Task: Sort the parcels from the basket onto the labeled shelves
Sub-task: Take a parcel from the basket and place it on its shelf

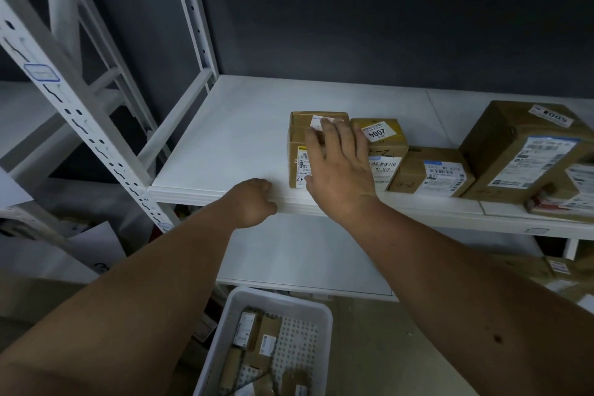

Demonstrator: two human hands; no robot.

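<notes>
Head view: right hand (337, 167) lay flat, fingers (316, 146) straight, pressing the small cardboard parcel (297, 151) on the shelf (225, 138), leftmost in a row of boxes (430, 170). Left hand (254, 199) was loosely curled at the shelf edge, holding nothing. Parcel looked light, stiff, taped; best taken by its two side faces. More parcels sat in the basket (231, 305) below the fingers.

- A white sticker (374, 132) on top of the second small box (382, 141) read "2004".
- The large box (514, 151) at right carried a top label (550, 115) reading "5003", seen upside down.
- Remaining labels were too small to read.
</notes>
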